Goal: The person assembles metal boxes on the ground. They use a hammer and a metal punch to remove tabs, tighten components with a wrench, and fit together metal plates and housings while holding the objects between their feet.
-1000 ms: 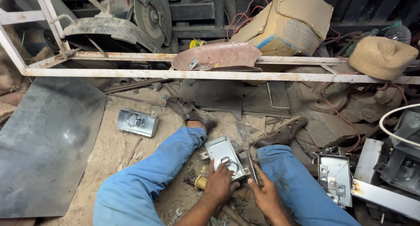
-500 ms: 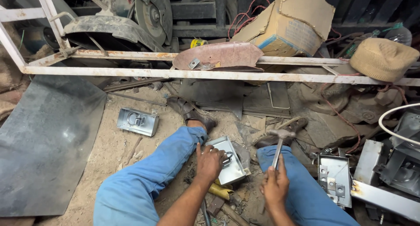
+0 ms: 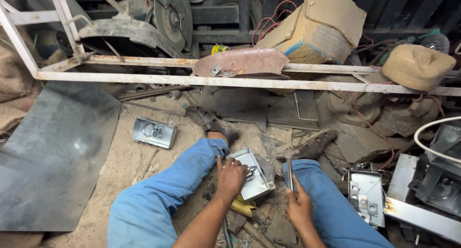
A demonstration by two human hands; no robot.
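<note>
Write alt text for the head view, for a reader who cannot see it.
Seated on a dirt floor, a person's left hand presses a small metal box between blue-trousered legs; the right hand holds a thin tool. A similar box lies nearby.

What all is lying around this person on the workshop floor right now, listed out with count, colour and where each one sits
metal box: 1, silver-grey, on the ground between the legs, under the left hand
thin metal tool: 1, grey, upright in the right hand
second metal box: 1, silver, on the sandy floor left of the legs
third metal box: 1, silver, right of the right leg
metal sheet: 1, dark grey, far left on the floor
frame rail: 1, white with rust, across the top
cardboard box: 1, brown, behind the rail
woven hat: 1, tan, top right
shoes: 2, worn brown
legs: 2, blue trousers
left hand: fingers on the box
right hand: fingers around the tool
</note>
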